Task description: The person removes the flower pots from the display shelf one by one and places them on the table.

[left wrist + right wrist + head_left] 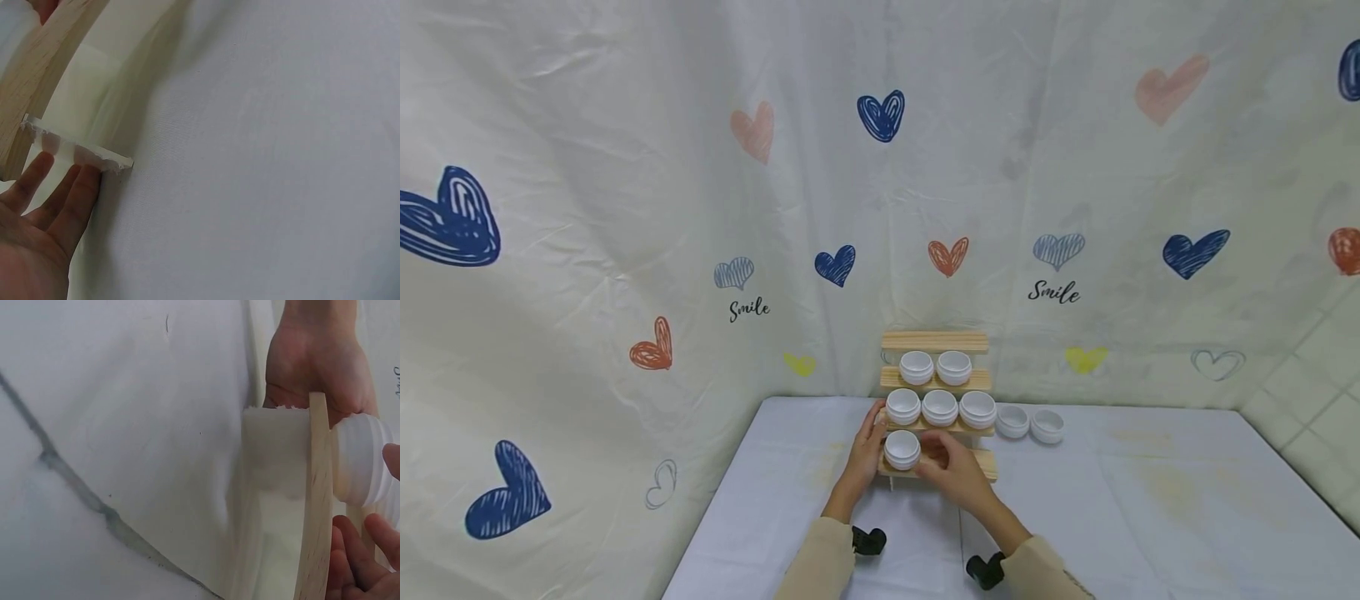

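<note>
Hands at bottom step of wooden jar rack

Left hand (867, 446) sits at the left end of the wooden stepped rack (936, 341), fingers straight and resting flat against the rack's side, near its lowest step. Left wrist view shows the same: left-hand fingers (74, 200) extended, tips touching a white edge strip (78, 152) under the wooden frame, nothing gripped. One white jar (902, 449) stands on the lowest step, left side, just right of the left hand. Right hand (953, 471) is at the near right of that jar, fingers loosely bent toward it; right wrist view shows fingertips (384, 534) touching the ribbed jar wall (362, 459), but whether they actually pinch it cannot be told. Hands are close together, the jar between them.

Middle step holds a row of three white jars (940, 407), side by side, open tops up. Upper step holds two jars (935, 367); the top step is bare wood. Right of the rack, two more jars (1030, 422) sit on the table (1150, 500), touching or nearly touching each other, just beside the rack's right end. Table is covered in pale cloth, far edge against a curtain with hearts (880, 115) and "Smile" print. Beige sleeves (820, 562) and black wrist mounts (868, 541) at the near edge.
</note>
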### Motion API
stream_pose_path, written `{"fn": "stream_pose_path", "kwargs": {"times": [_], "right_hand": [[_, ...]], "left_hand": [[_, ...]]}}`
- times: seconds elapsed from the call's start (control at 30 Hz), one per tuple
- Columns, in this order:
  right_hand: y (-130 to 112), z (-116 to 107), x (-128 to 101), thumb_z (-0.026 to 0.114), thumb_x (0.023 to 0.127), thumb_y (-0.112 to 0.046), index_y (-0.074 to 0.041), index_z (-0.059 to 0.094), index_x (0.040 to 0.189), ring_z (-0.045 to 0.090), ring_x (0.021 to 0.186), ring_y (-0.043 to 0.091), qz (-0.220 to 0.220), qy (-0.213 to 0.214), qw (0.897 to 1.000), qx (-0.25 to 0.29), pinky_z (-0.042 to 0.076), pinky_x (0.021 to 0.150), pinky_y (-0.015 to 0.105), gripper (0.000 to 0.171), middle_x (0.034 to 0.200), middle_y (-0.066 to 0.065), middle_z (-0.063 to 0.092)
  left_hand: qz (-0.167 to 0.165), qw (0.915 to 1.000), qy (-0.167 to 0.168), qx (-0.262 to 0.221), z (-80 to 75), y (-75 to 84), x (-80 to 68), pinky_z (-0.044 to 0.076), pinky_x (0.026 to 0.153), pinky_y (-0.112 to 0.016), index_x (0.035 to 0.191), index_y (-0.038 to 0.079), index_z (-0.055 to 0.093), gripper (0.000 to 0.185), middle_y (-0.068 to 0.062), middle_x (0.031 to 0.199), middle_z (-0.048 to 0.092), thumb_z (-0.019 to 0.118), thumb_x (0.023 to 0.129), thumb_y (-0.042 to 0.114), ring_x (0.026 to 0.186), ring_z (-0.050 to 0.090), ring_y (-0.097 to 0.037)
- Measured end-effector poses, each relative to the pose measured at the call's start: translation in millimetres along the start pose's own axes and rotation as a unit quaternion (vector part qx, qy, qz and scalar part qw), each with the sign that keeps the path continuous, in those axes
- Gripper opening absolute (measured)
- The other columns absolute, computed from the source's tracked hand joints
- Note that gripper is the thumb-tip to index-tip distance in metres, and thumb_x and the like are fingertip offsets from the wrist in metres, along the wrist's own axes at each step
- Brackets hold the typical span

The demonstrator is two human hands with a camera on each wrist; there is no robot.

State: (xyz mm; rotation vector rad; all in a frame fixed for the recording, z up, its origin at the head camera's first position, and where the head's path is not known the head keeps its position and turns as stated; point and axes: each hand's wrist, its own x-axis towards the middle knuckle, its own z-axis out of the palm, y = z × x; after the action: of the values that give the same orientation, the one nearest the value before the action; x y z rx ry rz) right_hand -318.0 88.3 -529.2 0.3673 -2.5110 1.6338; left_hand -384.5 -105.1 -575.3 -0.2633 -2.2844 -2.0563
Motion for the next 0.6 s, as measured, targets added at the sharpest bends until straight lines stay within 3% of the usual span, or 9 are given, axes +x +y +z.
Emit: {"fn": "stream_pose_path", "kwargs": {"times": [0.33, 0.47, 0.6], "right_hand": [[0.5, 8.3, 5.3, 0.087, 0.082, -0.017, -0.004, 0.065, 0.127, 0.066, 0.106, 0.024, -0.026, -0.002, 1.0, -0.007, 0.057, 0.093, 0.043, 0.052, 0.114, 0.009, 0.072], [-0.8, 11.5, 7.1, 0.088, 0.082, -0.023, -0.005, 0.064, 0.127, 0.064, 0.104, 0.021, -0.017, 0.002, 1.0, -0.027, 0.056, 0.093, 0.045, 0.054, 0.114, 0.008, 0.071], [-4.4, 15.2, 8.4, 0.089, 0.08, -0.028, -0.007, 0.065, 0.123, 0.064, 0.103, 0.02, -0.004, 0.016, 0.999, -0.044, 0.056, 0.091, 0.043, 0.054, 0.115, 0.009, 0.072]], "left_hand": [[0.006, 0.9999, -0.009, -0.003, -0.5, 5.9, -4.1, 0.032, 0.119, -0.054, 0.159, 0.029, 0.035, 0.049, -0.008, 0.161, 0.043, 0.039, 0.111, 0.039, 0.139, 0.047, -0.03], [0.005, 0.9999, -0.012, -0.007, -0.4, 4.8, -3.1, 0.035, 0.116, -0.05, 0.159, 0.03, 0.035, 0.049, -0.008, 0.16, 0.044, 0.039, 0.111, 0.039, 0.136, 0.051, -0.028], [-0.001, 0.9997, -0.018, -0.014, -1.9, 4.8, -1.7, 0.034, 0.118, -0.054, 0.159, 0.029, 0.035, 0.049, -0.008, 0.161, 0.043, 0.04, 0.111, 0.037, 0.137, 0.05, -0.03]]}}
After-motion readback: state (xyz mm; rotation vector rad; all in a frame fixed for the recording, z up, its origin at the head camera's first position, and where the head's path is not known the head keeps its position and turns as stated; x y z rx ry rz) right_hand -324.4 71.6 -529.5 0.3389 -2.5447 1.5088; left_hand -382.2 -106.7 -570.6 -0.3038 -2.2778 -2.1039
